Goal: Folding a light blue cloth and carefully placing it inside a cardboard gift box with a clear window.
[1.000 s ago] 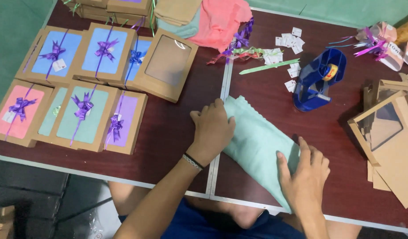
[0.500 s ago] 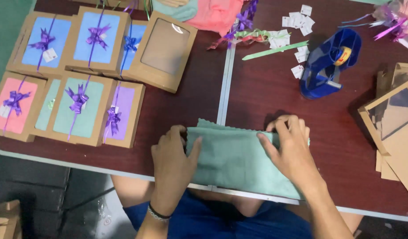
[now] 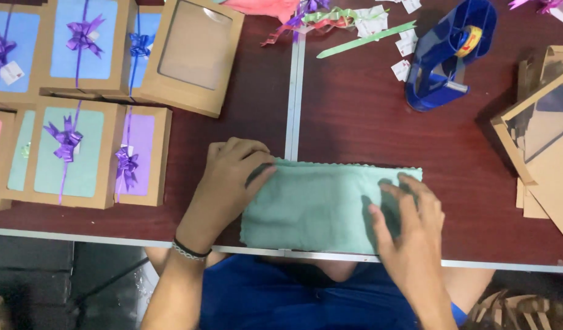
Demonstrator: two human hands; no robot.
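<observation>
- Green cloth (image 3: 318, 205): folded to a long rectangle, flat on the dark red table (image 3: 355, 116), at the near edge, straddling the metal seam (image 3: 292, 98) between the two tabletops.
- Left hand (image 3: 229, 183): palm down on the cloth's left end, fingers curled over its top left corner. Pressing, not clamped shut.
- Right hand (image 3: 410, 226): flat on the cloth's right end, fingers spread, nothing gripped.
- Left of the cloth: cardboard gift boxes (image 3: 80, 153) with coloured windows and purple bows, side by side.
- Beyond the cloth, up and left: empty window box (image 3: 196, 52), tilted.
- Beyond the cloth, up and right: blue tape dispenser (image 3: 446, 55); ribbon scraps (image 3: 330, 18) and small paper tags (image 3: 403, 61) just beside it.
- Right of the cloth: flat unfolded boxes (image 3: 544, 140), stacked.
</observation>
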